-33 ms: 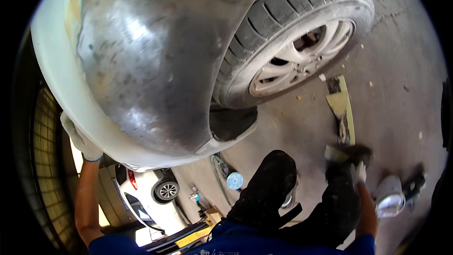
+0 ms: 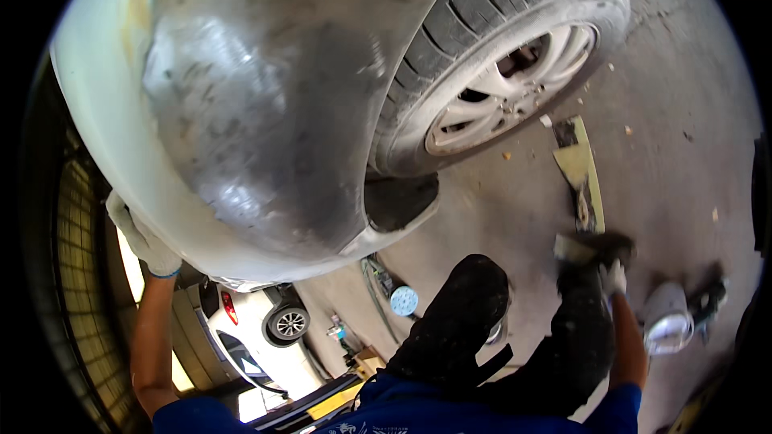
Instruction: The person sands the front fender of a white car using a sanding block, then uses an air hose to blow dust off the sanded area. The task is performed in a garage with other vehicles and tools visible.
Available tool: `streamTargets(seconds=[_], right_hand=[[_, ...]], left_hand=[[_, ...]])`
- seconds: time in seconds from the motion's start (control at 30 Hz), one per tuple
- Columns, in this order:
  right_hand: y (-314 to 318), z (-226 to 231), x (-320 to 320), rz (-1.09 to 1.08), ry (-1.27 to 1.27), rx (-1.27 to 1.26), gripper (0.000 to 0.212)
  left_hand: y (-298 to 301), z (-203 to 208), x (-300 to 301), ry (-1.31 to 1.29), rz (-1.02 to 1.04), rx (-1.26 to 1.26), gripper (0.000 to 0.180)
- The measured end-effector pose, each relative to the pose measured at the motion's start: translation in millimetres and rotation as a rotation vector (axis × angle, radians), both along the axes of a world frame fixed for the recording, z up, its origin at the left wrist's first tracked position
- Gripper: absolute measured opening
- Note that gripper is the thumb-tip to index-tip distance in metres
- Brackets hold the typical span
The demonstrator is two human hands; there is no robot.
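The left hand (image 2: 145,237), in a pale glove with a blue cuff, lies stretched out along the left edge of the car's body panel (image 2: 269,104), near that panel's lower left corner, its fingers straight rather than balled. The panel fills the upper left, bare grey metal across its middle and pale along its left and lower edges; beyond its right edge stands a dusty wheel (image 2: 503,80). The right hand (image 2: 616,277), gloved too, is low beside the right knee, just beside a blurred dark thing with a pale, flat blade (image 2: 577,248); whether the fingers close on it I cannot tell. On the floor (image 2: 683,169), right of the wheel, lies a long greenish board (image 2: 595,185), a wide scraper (image 2: 573,165) resting on it with its blade reaching over the board's left edge. A white bucket (image 2: 667,329) lies on the floor near the right hand. Below the panel's lower edge are a tool with a round blue pad (image 2: 404,300) and a white car (image 2: 269,354).
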State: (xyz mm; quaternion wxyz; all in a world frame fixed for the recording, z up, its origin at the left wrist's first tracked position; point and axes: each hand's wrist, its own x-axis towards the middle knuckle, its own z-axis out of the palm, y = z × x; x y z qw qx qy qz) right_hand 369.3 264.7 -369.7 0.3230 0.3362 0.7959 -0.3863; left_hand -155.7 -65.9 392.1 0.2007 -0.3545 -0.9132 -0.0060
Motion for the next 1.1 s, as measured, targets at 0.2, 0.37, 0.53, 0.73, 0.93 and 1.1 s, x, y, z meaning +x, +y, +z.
streamTargets(seconds=[0.2, 0.37, 0.53, 0.73, 0.93, 1.1], right_hand=[[22.1, 129.4, -128.9, -0.065, -0.117, -0.076, 0.043], [-9.8, 389.8, -218.3, -0.612, 0.469, -0.246, 0.028], [-49.5, 496.0, -179.2, -0.682, 0.400, -0.140, 0.027], [-72.9, 546.1, -79.1, -0.650, 0.134, -0.274, 0.027], [-41.6, 516.9, 17.6, -0.830, 0.085, -0.073, 0.023], [-29.3, 539.8, 60.2, -1.074, -0.076, -0.066, 0.023]], left_hand=[[38.9, -18.4, -14.9, -0.044, -0.310, -0.063, 0.032], [33.6, -21.1, -26.4, 0.010, -0.298, 0.068, 0.041], [17.7, -23.4, -28.9, 0.115, -0.282, -0.119, 0.043], [31.0, 6.6, 1.5, 0.064, -0.307, -0.234, 0.043], [53.2, 21.3, 19.5, -0.021, -0.157, -0.343, 0.057], [49.4, 13.7, 13.7, -0.006, -0.115, -0.381, 0.058]])
